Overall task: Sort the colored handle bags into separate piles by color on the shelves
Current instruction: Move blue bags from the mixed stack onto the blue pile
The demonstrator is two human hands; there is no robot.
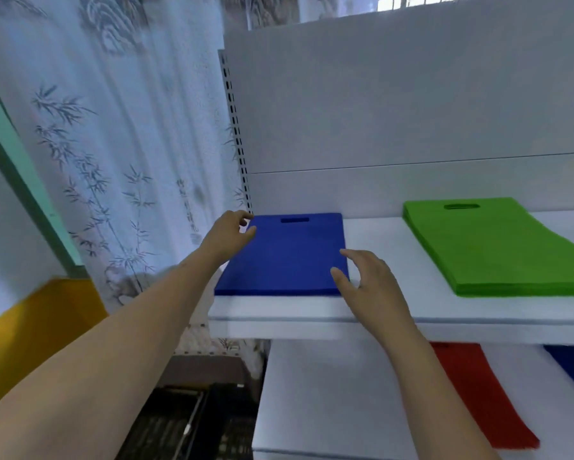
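Your left hand and right hand flank the blue pile on the upper shelf, fingers loosely spread, holding nothing. Right of that pile lies the green pile; below it, a red bag. Left hangs a bamboo-print curtain.

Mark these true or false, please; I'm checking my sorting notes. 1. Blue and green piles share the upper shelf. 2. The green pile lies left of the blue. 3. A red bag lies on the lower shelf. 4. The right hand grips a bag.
1. True: the blue pile and green pile lie on the upper shelf.
2. False: green lies to the right of blue.
3. True: the red bag lies on the lower shelf.
4. False: the right hand is open, holding nothing.
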